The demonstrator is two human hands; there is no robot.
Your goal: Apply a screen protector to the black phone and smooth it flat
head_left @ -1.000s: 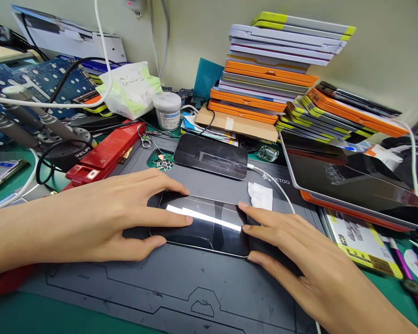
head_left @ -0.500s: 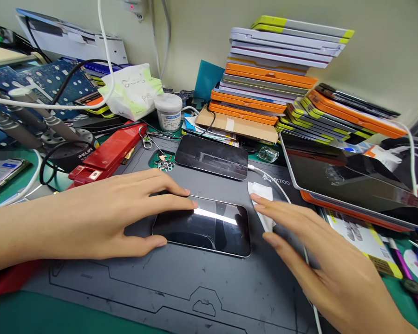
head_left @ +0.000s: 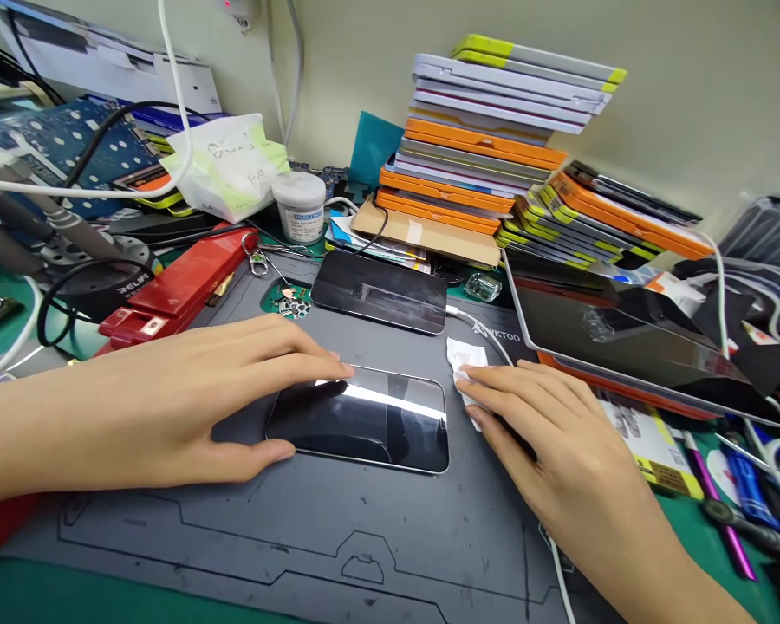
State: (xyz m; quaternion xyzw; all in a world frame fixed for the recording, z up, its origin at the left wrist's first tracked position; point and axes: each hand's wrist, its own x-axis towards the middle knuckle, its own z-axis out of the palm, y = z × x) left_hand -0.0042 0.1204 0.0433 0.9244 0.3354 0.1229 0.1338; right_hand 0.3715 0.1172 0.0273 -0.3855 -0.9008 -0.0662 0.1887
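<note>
A black phone (head_left: pixel 370 420) lies screen up on the grey work mat (head_left: pixel 312 537). My left hand (head_left: pixel 188 399) rests over its left end, fingers spread on the glass and thumb along the near edge. My right hand (head_left: pixel 552 442) lies to the right of the phone, fingers stretched out and pressing on a small white wipe (head_left: pixel 463 360) on the mat. A second black phone (head_left: pixel 380 290) lies farther back, with a white cable (head_left: pixel 487 334) plugged into its right end.
Stacked orange, grey and yellow cases (head_left: pixel 494 156) rise at the back. A tablet (head_left: pixel 624 334) lies at the right, a red tool (head_left: pixel 175 286) and a white jar (head_left: pixel 297 206) at the left, with circuit boards (head_left: pixel 58 152) and cables behind.
My right hand left the phone's right end and moved back and right onto the white wipe. My left hand stayed on the phone. The view shifted slightly.
</note>
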